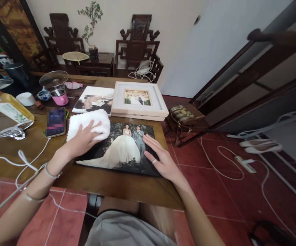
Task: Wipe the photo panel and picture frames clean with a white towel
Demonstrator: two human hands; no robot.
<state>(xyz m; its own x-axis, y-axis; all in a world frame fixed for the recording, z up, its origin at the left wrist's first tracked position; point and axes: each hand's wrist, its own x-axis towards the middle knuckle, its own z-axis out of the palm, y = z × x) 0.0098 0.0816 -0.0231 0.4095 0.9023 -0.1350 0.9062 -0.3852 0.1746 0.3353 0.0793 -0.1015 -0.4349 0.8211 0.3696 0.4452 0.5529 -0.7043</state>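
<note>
A large wedding photo panel (122, 150) lies flat on the wooden table (112, 186) in front of me. My left hand (82, 141) presses a folded white towel (91, 123) against the panel's upper left corner, fingers curled over the cloth. My right hand (160, 157) lies flat with fingers spread on the panel's right side, holding nothing; a ring shows on one finger.
Behind the panel lie a white framed photo (139, 100) and another photo print (93, 100). A phone (56, 122) with a white cable, a pink cup (59, 97), a bottle (8, 107) and bowls occupy the left. A handbag (182, 114) sits right; cords and shoes lie on the red tile floor.
</note>
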